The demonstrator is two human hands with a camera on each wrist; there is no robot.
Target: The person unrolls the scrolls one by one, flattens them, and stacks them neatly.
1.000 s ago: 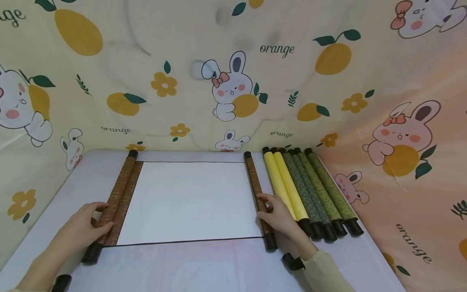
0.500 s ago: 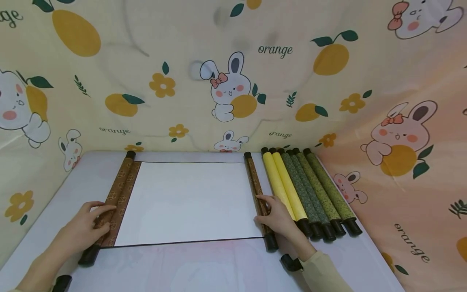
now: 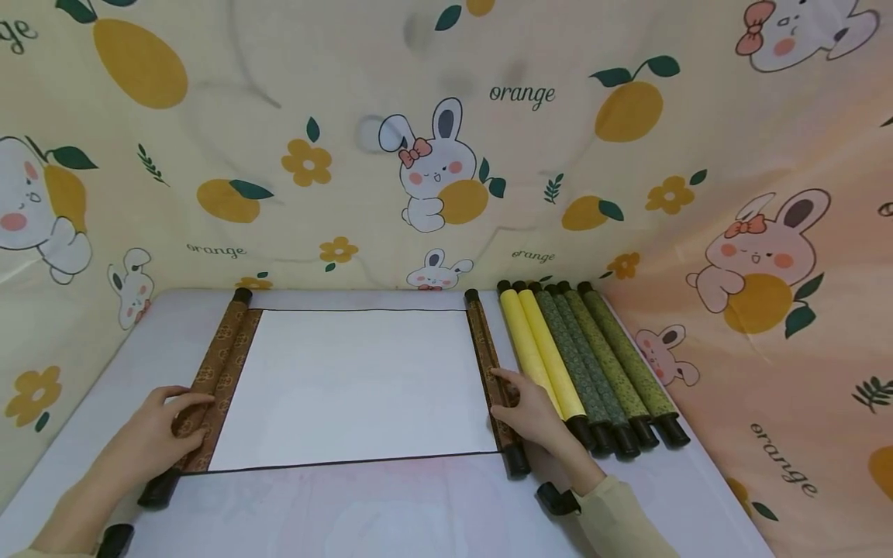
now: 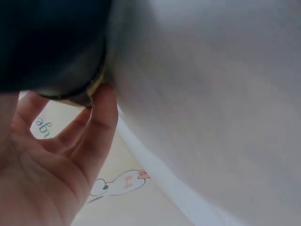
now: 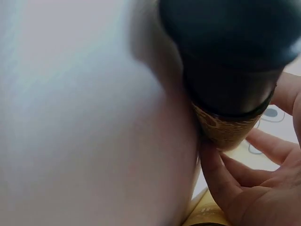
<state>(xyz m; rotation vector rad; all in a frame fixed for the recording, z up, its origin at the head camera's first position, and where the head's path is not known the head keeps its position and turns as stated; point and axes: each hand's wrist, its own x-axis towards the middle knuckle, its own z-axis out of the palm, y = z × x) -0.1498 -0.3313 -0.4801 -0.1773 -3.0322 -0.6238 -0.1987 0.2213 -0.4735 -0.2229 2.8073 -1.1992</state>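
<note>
The scroll (image 3: 363,380) lies open on the table (image 3: 418,508), its white sheet (image 3: 349,399) between two rods. The left hand (image 3: 149,434) grips the left rod (image 3: 222,345) and the right hand (image 3: 533,407) pinches the right rod (image 3: 483,333), probably because the sheet would otherwise curl. Other rolls (image 3: 584,353) lie just beside, perhaps to leave room for the sheet.

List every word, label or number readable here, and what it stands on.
"orange", four times in the head view, on the patterned cloth.
"ge", cut off at the head view's left edge, same cloth.
Turned fragment, left wrist view, same cloth: incomplete, unsure.
Yellow surface, right wrist view: marks too blurred to read.
Brown scroll: no readable text.
</note>
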